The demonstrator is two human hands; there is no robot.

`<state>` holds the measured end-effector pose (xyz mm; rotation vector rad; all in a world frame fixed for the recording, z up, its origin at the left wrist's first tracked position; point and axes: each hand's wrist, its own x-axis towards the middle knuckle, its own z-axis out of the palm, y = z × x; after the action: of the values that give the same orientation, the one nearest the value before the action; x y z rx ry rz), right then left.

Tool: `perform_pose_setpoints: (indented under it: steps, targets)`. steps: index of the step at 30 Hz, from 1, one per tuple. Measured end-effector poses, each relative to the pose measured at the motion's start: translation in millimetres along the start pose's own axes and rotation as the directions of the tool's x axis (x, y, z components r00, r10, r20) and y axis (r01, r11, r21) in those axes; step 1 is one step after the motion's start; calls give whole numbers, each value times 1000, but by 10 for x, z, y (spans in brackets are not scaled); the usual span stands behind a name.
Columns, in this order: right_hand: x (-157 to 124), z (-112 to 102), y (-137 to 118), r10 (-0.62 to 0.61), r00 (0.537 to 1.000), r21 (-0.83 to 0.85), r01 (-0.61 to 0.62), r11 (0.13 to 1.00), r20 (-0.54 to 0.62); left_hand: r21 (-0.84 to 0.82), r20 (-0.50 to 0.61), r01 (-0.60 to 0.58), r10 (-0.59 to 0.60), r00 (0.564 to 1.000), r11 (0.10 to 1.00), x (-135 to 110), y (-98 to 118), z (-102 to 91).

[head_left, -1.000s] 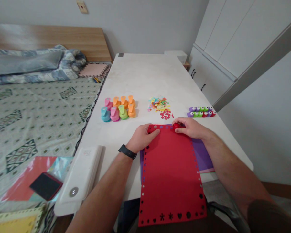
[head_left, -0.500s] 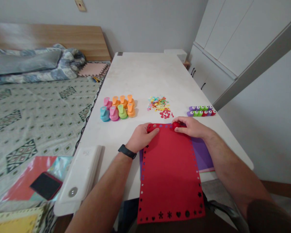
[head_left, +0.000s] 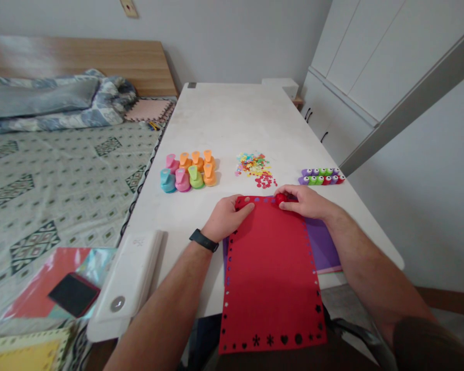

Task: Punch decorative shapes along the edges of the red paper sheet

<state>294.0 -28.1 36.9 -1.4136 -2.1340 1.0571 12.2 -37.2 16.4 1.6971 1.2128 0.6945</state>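
The left hand [head_left: 229, 219] is pinching the red sheet [head_left: 272, 268] at its eleven o'clock corner, seemingly for steadiness; the right hand's [head_left: 302, 201] grip is pinching the red punch [head_left: 280, 199] at its twelve o'clock edge. The sheet is overhanging the tabletop [head_left: 216, 118] at six.

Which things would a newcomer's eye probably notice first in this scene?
Probably the red sheet, holes along its edges, overhanging the near edge of the white table. The left hand holds the sheet's far left corner, the right hand a small red tool at its far edge. Next, perhaps, the colourful bits beyond it, and the bright punches to their left.
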Motion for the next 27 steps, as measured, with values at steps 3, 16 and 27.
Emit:
perform_pose_setpoints:
  steps: [3,16,27]
  targets:
    - [-2,4,-8,2,1000,0,-2,1000,-8,-7,-5,5,-5,1000,1000,5,3,-3]
    - [1,27,-33,22,1000,-35,-22,999,-8,5,-6,20,-20,1000,1000,6,4,-6]
    - [19,64,-19,36,999,-15,-37,999,-19,-63,-33,30,-33,999,998,-9,53,-9]
